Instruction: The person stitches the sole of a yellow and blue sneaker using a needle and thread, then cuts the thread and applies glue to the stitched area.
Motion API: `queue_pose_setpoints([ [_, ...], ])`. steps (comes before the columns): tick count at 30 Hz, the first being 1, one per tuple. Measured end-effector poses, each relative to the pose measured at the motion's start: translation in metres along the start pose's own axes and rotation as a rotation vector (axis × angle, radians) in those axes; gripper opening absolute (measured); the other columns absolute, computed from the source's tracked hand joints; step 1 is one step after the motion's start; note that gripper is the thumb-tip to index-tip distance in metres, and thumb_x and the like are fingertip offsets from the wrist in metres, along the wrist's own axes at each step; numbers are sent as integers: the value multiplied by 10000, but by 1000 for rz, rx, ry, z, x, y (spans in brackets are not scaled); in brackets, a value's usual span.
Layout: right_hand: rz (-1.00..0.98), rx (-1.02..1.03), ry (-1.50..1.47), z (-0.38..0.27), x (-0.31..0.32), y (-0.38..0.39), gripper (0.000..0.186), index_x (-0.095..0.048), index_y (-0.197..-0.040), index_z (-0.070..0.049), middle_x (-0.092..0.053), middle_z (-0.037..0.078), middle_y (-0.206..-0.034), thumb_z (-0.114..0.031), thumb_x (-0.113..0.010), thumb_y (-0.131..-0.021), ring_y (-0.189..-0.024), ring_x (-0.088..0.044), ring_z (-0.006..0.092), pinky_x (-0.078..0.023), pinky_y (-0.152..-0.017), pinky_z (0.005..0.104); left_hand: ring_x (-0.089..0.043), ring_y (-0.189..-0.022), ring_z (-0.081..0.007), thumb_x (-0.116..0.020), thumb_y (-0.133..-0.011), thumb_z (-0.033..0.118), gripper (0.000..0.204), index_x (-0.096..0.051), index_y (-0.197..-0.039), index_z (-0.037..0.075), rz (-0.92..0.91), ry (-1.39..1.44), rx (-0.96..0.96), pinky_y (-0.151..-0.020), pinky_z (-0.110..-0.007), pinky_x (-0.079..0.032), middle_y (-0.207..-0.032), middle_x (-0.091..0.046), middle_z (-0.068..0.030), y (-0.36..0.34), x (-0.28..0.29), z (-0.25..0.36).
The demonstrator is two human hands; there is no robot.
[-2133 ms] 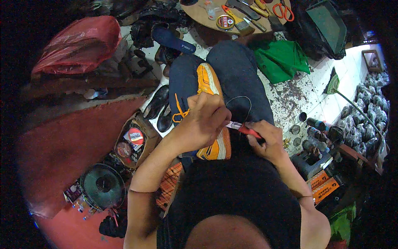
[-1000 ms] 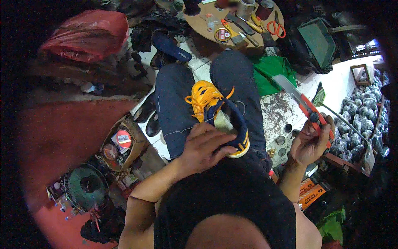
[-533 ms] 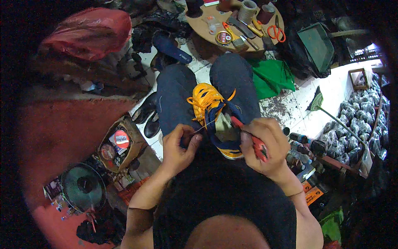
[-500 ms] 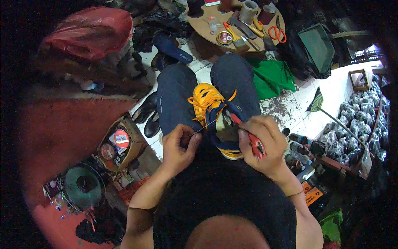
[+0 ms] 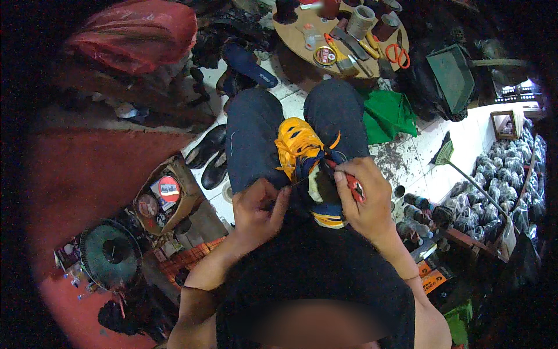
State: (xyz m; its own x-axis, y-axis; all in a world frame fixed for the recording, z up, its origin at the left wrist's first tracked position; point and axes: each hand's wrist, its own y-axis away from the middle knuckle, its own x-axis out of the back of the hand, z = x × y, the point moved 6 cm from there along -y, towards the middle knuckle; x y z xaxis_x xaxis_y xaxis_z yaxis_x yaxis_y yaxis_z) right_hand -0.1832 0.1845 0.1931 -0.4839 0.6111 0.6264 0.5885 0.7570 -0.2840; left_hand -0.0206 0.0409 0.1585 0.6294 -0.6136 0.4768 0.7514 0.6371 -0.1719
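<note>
A yellow and navy shoe point(image 5: 299, 138) with yellow laces rests between my thighs, toe pointing away from me. My right hand point(image 5: 371, 196) is closed around a red-handled tool point(image 5: 355, 189), its front end at the far right side of the shoe's opening; the tip is hidden there. On the shoe's left, my left hand point(image 5: 257, 210) is closed, thumb stretched toward the shoe's edge. A thin thread runs faintly between that hand and the shoe.
Ahead stands a round table point(image 5: 299, 43) with thread spools, orange-handled scissors point(image 5: 398, 56), a brush and knives. Black shoes point(image 5: 208, 157) and a box of tins point(image 5: 168, 189) lie left, beside a fan point(image 5: 110, 254). Several plastic-wrapped bundles point(image 5: 494, 189) and a broom point(image 5: 444, 152) are right.
My right hand and the tool have turned and moved slightly up, closer to the shoe's opening. The thread, plainly seen before, is now faint. The whole view has shifted a little.
</note>
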Motion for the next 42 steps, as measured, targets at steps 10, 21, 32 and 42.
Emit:
queue_pose_setpoints([
  [10, 44, 40, -16, -4, 1, 4, 76, -657, -921, -15, -603, 128, -812, 7, -701, -862, -625, -609, 284, -486, -551, 373, -512, -405, -218, -782, -777, -16, 337, -494, -637, 88, 69, -174, -172, -400, -349, -369, -538, -497, -73, 6, -2, 18],
  [21, -43, 0, 18, 1, -7, 0, 63, -633, -876, -16, -564, 127, -751, 27, -676, -857, -567, -561, 286, -436, -506, 368, -497, -406, -225, -792, -766, 55, 335, -504, -599, 101, -56, 27, -335, -408, -356, -382, -537, -516, -45, 16, -7, 24],
  [32, 94, 236, 31, -9, 8, 0, 166, -656, -910, -44, -646, 106, -826, -36, -755, -778, -631, -644, 278, -517, -546, 368, -587, -820, -264, -800, -835, 110, 139, -728, -933, 43, 167, -816, -325, -743, -425, -430, -867, -627, -74, -52, 67, 7],
  [42, 214, 141, -50, -35, 83, -26, 51, -713, -824, -58, -696, 99, -768, -34, -719, -779, -623, -661, 257, -526, -585, 347, -583, -592, -255, -867, -749, 84, 192, -750, -901, 83, 5, -249, -491, -531, -342, -449, -715, -629, -64, -14, 43, 55],
])
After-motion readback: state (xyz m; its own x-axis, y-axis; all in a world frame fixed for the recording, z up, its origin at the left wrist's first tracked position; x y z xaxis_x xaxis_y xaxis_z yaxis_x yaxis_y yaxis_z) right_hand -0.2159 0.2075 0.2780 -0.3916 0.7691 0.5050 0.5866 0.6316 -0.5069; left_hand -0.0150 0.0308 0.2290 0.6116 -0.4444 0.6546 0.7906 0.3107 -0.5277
